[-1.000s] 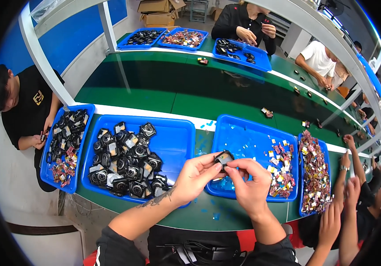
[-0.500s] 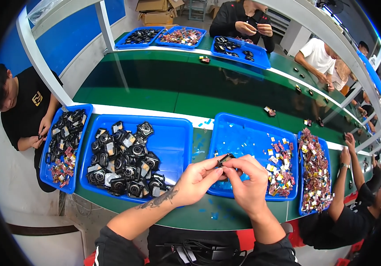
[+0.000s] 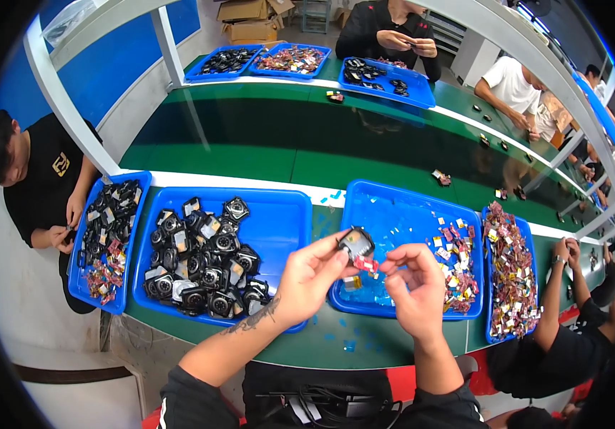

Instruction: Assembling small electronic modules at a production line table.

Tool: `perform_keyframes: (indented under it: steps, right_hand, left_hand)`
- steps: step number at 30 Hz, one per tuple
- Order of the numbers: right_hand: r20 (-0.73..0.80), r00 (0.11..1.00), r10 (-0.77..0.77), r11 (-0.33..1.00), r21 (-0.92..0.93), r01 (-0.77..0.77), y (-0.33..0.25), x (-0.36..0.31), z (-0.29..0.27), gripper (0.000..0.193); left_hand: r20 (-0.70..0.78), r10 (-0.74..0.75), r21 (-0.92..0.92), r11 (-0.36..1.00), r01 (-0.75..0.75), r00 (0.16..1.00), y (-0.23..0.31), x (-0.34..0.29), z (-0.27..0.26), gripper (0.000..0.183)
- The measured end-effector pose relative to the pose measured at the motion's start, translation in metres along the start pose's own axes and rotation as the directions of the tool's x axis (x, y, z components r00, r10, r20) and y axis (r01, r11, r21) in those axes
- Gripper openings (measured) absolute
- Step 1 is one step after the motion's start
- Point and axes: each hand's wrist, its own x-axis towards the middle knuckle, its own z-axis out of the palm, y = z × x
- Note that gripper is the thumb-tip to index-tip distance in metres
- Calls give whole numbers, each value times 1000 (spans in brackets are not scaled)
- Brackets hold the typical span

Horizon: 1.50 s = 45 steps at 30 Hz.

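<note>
My left hand (image 3: pixel 311 275) pinches a black smartwatch case (image 3: pixel 355 243) over the middle right tray, its grey inner face turned up. From the case's lower edge sticks out a small pink-red flex circuit (image 3: pixel 366 265). Just right of it my right hand (image 3: pixel 418 286) is held with bent fingers apart and nothing visible between them. Under the case, a small yellow and grey piece (image 3: pixel 352 283) shows against the blue tray (image 3: pixel 365 309). Pink and white circuit pieces (image 3: pixel 458 261) lie in that tray's right part.
To the left, a blue tray (image 3: pixel 279 214) holds many black watch cases (image 3: pixel 207 250). Further trays of parts stand at the far left (image 3: pixel 118 300) and right (image 3: pixel 511 279). Loose parts lie on the green conveyor belt (image 3: pixel 250 150). Co-workers sit around, and a white frame post (image 3: pixel 71 107) rises at left.
My hands have drawn apart. The watch case has tilted to show its inner face and the red flex circuit. The loose parts on the belt have shifted slightly right.
</note>
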Motion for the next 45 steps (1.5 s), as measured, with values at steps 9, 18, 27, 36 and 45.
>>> perform_keyframes:
  steps: [9, 18, 27, 36, 45]
  right_hand:
    - [19, 993, 114, 993, 5, -114, 3, -6, 0, 12]
    - [54, 999, 5, 968, -250, 9, -4, -6, 8, 7]
    - [85, 994, 72, 981, -184, -56, 1, -2, 7, 8]
    - [57, 994, 92, 987, -139, -83, 6, -6, -11, 5]
    - [210, 932, 296, 911, 230, -341, 6, 11, 9, 7]
  left_hand:
    - [232, 480, 561, 644, -520, 846, -21, -4, -4, 37]
    - [206, 556, 780, 403, -478, 805, -29, -9, -2, 40]
    - [259, 580, 828, 278, -486, 773, -29, -13, -5, 31]
    - [361, 610, 815, 160, -556, 705, -30, -9, 8, 32]
    - [344, 619, 888, 29, -458, 706, -4, -12, -7, 27]
